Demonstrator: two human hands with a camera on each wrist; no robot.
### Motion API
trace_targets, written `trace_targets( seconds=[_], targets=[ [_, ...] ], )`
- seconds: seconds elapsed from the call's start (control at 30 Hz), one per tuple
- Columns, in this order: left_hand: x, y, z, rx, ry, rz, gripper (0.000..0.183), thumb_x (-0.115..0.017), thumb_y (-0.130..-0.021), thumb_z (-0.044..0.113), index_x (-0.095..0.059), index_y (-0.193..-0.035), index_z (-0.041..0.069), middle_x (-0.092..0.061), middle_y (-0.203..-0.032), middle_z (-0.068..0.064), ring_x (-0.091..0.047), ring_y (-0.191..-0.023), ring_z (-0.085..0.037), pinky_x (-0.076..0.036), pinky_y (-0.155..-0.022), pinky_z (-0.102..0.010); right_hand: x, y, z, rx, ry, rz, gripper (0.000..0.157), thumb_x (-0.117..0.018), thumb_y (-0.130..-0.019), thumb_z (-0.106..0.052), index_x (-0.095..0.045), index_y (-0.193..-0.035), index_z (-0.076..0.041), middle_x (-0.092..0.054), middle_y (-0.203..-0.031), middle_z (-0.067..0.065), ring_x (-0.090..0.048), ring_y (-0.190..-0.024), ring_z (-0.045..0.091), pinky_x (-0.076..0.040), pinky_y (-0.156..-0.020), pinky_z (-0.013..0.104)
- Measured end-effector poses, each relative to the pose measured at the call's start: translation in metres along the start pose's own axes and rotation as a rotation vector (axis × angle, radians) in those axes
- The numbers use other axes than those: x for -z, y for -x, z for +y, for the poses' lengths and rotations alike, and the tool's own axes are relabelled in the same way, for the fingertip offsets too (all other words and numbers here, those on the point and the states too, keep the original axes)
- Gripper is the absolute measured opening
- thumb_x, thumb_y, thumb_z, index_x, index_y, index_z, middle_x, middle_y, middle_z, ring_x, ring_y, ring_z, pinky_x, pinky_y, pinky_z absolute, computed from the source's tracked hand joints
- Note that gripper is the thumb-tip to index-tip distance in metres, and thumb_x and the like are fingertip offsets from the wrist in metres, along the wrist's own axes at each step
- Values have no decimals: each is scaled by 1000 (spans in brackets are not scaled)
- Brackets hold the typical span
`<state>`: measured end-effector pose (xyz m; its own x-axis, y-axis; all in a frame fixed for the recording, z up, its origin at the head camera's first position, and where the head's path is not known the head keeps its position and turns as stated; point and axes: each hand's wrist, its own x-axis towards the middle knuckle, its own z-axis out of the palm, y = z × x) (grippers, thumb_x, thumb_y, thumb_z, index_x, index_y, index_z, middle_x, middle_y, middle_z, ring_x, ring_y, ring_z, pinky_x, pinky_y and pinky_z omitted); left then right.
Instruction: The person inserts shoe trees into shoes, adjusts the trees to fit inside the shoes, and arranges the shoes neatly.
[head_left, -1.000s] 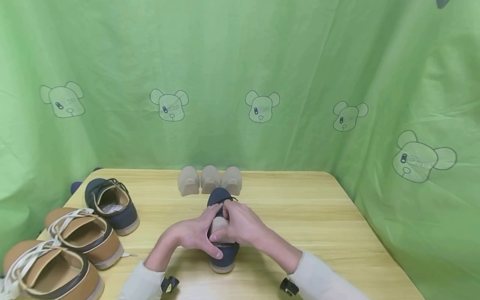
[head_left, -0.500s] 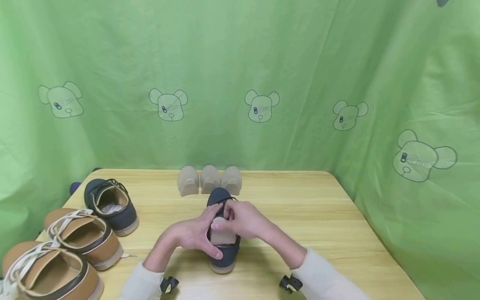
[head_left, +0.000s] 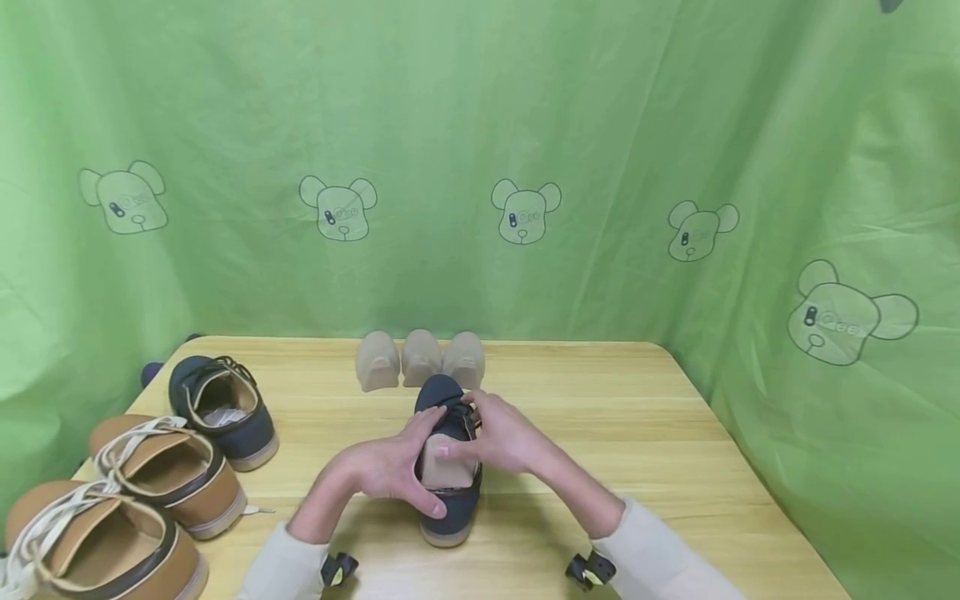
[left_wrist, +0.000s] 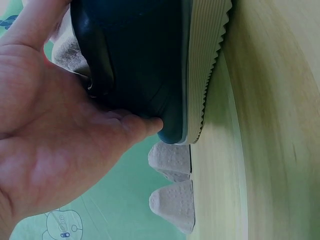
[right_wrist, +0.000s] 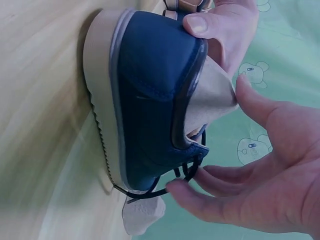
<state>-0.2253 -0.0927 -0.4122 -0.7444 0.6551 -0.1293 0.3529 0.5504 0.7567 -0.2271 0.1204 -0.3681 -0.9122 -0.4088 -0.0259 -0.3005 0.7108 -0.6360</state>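
A navy lace-up shoe (head_left: 450, 521) stands on the table, toe pointing away from me. In its opening sits a grey pulp-like shoe insert (head_left: 447, 468), its rounded end rising above the collar in the right wrist view. My left hand (head_left: 390, 468) grips the shoe, thumb over the heel and fingers along the left side. With spread, bent fingers, my right hand (head_left: 510, 437) is at the shoe's right side. Its thumb tip touches the insert, and a fingertip is right at the black lace (right_wrist: 152, 194). The insert's front part is hidden inside the shoe.
Three more grey inserts (head_left: 377, 361) stand in a row near the table's back edge, beyond the toe. At left are another navy shoe (head_left: 251, 433) and two brown shoes (head_left: 213, 496) with white laces. A green curtain (head_left: 435, 100) surrounds the table (head_left: 600, 400).
My right hand has moved from the tongue area to the shoe's right side, its fingers opening. More of the insert and laces shows. The left hand keeps its hold.
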Motion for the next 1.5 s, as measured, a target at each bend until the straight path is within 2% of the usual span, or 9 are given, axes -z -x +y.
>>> trace_targets(
  seconds=[0.1, 0.2, 0.3, 0.43, 0.7, 1.13, 1.5],
  targets=[
    [0, 0, 0, 1, 3, 0, 135, -92, -68, 41, -2, -162, 4, -3, -169, -22, -14, -155, -37, -26, -122, -55, -2, 1, 3, 17, -37, -26, 87, -83, -82, -43, -46, -145, 3, -61, -135, 23, -60, -124, 35, -50, -103, 50],
    [-1, 0, 0, -3, 5, 0, 135, -92, -68, 40, -1, -162, 3, -3, -169, -23, -13, -155, -37, -25, -123, -55, -2, 2, 6, -12, -63, -53, 93, -82, -83, -47, -40, -150, 2, -54, -144, 25, -53, -133, 39, -46, -108, 54],
    [-1, 0, 0, -8, 9, 4, 136, -92, -69, 40, -1, -162, 2, -2, -169, -22, -12, -155, -37, -25, -123, -55, -3, 1, 9, -30, -102, -98, 91, -79, -86, -48, -39, -152, 1, -53, -146, 25, -52, -134, 39, -45, -109, 55],
    [-1, 0, 0, -7, 16, 6, 136, -92, -68, 39, -1, -162, 3, -2, -169, -22, -12, -155, -37, -25, -123, -54, -4, -2, 11, -2, -164, -150, 80, -78, -88, -42, -45, -148, -1, -57, -143, 21, -55, -131, 34, -45, -109, 52],
    [-1, -1, 1, -6, 6, 5, 136, -91, -68, 40, 0, -162, 3, -1, -169, -22, -13, -155, -37, -25, -123, -54, -4, -4, 13, 39, -249, -171, 77, -80, -87, -36, -47, -147, -2, -58, -142, 17, -53, -133, 31, -40, -114, 52],
    [-3, -2, 2, 1, 30, 21, 138, -93, -66, 37, 0, -162, 1, -2, -169, -24, -13, -155, -38, -23, -124, -54, -6, -5, 13, -59, -78, -95, 85, -81, -80, -49, -52, -144, -2, -62, -138, 20, -58, -125, 33, -49, -102, 51],
    [-3, -3, 2, 16, 46, 26, 138, -93, -66, 36, 0, -162, 2, -3, -168, -25, -16, -154, -39, -24, -123, -55, -13, -4, 14, -38, -23, -28, 85, -82, -79, -52, -54, -142, -1, -67, -130, 19, -64, -119, 32, -53, -98, 48]
  ],
)
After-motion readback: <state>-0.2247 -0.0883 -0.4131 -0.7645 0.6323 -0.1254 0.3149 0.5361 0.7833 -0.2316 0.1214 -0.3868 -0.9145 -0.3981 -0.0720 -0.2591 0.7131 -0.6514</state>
